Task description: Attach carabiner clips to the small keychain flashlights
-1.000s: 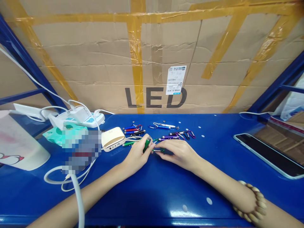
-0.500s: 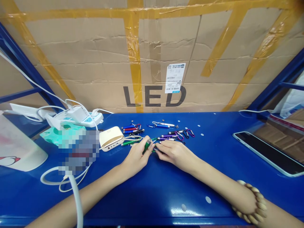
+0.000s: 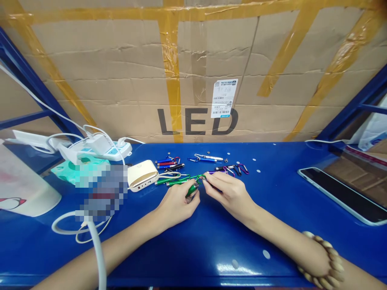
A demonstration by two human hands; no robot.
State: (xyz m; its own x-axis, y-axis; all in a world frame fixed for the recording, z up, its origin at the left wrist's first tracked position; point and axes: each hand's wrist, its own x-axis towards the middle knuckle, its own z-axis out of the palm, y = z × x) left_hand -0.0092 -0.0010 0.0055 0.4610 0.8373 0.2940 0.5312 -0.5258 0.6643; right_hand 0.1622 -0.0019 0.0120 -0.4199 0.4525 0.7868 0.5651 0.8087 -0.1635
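Observation:
My left hand (image 3: 177,201) is closed round a small green pen-shaped flashlight (image 3: 191,190), most of it hidden in the fingers. A green carabiner (image 3: 200,177) shows at its upper end. My right hand (image 3: 224,188) pinches that carabiner between thumb and fingertips. Just behind the left hand lie green flashlights (image 3: 175,182) of the same sort. Beyond them are blue, red and black ones (image 3: 167,164). Partly covered by my right hand are purple and black flashlights (image 3: 226,169) with carabiners. A blue and a silver one (image 3: 208,158) lie farther back.
A cream power bank (image 3: 143,177) with a cable lies to the left, near a white power strip (image 3: 119,151) and a green wipes packet (image 3: 65,171). At the right rests a phone (image 3: 341,195). A large cardboard box (image 3: 127,80) stands behind the blue table (image 3: 181,257).
The green flashlight has tilted over in my left hand, and its carabiner has come into plainer view. My right hand has shifted slightly right, still at the carabiner.

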